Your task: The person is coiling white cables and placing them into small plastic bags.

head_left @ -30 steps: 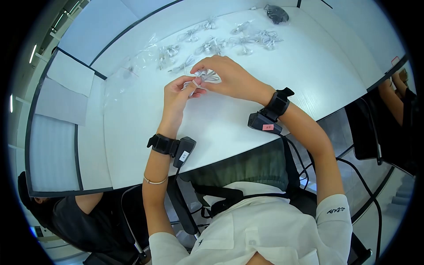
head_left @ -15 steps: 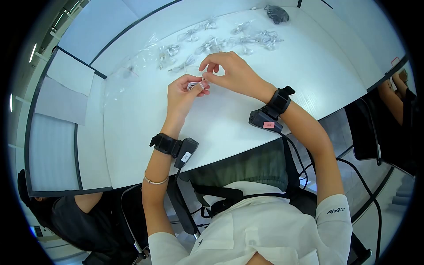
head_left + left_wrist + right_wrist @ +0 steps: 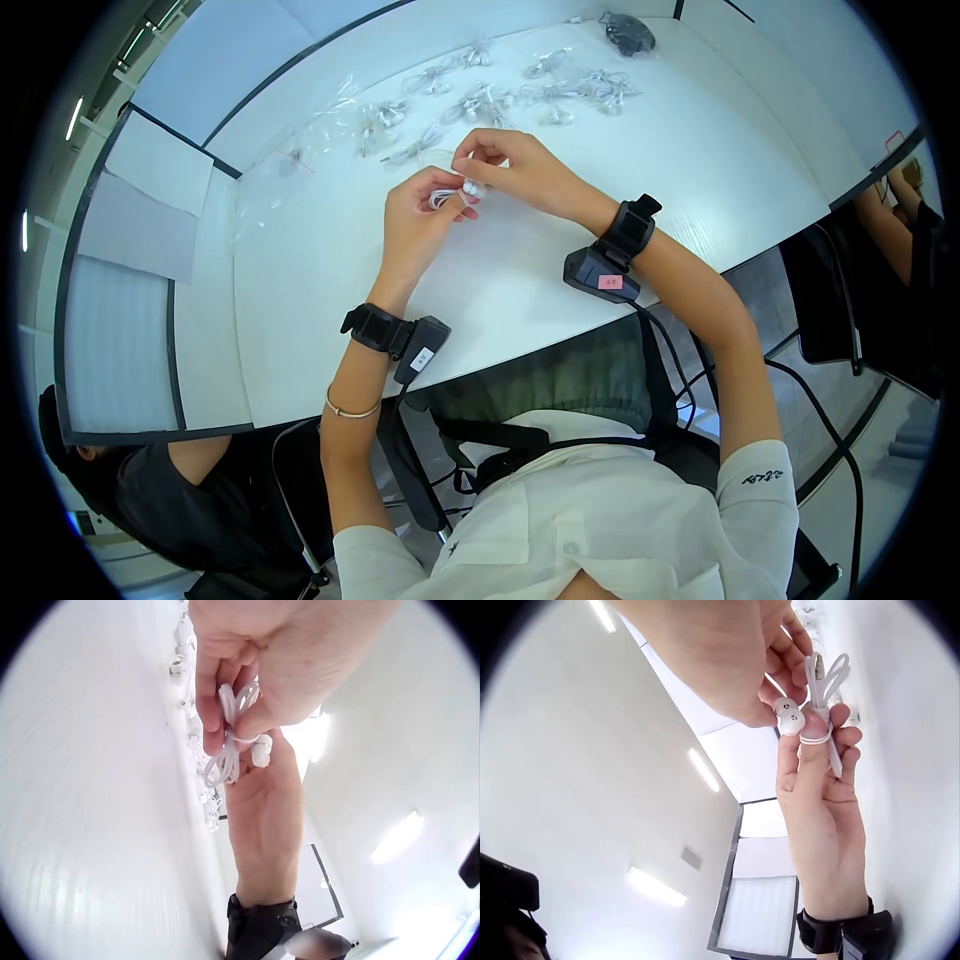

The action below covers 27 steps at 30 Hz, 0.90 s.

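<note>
My left hand point(image 3: 413, 212) grips a bundled white earphone cable point(image 3: 223, 765) between thumb and fingers. A strand wraps round the middle of the bundle and passes over the left thumb in the right wrist view. Loops stick out at both ends, and a metal plug point(image 3: 820, 667) shows beside the upper loops. My right hand point(image 3: 525, 175) is right beside the bundle, its thumb and fingertips pinching the pair of white earbuds point(image 3: 789, 718). The earbuds sit close against the left thumb.
Several bundled white cables point(image 3: 480, 103) lie across the back of the white table point(image 3: 330, 330). Clear plastic bags point(image 3: 285, 165) lie at the left. A dark bagged item point(image 3: 627, 33) stands at the back right. Low partitions point(image 3: 125, 330) border the table.
The right hand first held loops at the bundle, then moved up and away. It has since come back down, and the earbuds now show at its fingertips. The left hand shifted slightly right.
</note>
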{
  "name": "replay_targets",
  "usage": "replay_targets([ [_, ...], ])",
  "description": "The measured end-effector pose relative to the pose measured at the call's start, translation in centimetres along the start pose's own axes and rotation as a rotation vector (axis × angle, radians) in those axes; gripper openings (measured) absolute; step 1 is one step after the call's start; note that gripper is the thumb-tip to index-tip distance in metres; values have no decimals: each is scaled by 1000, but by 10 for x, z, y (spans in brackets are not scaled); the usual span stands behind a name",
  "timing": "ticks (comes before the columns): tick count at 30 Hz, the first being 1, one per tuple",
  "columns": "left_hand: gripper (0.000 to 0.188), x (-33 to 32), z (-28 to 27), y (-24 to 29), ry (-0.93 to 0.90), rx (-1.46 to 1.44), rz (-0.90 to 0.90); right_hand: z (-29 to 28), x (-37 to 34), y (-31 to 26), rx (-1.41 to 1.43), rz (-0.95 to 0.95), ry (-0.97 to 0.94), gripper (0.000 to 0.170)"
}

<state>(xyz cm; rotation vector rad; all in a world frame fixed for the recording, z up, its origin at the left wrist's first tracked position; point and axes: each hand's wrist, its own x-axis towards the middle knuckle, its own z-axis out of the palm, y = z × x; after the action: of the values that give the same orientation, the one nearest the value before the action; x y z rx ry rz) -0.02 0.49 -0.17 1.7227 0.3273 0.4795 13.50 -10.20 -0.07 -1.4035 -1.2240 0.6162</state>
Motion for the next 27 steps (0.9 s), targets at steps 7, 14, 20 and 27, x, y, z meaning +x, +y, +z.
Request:
replay_targets([
  [7,8,1,-4,0,78,5,-20,-3,-3,-10,-233,-101,-7,25],
  [14,12,1,-5,1,82,-46,-30,-6,1,-7,-143,-185,26,31],
  [20,13,-1,-4,6,85,-74,-52,-5,-1,-13,-126,-106,51,29],
  [27,10,-1,-5,6,97,-73,-67,-1,0,-8,-518,-405,185,17],
])
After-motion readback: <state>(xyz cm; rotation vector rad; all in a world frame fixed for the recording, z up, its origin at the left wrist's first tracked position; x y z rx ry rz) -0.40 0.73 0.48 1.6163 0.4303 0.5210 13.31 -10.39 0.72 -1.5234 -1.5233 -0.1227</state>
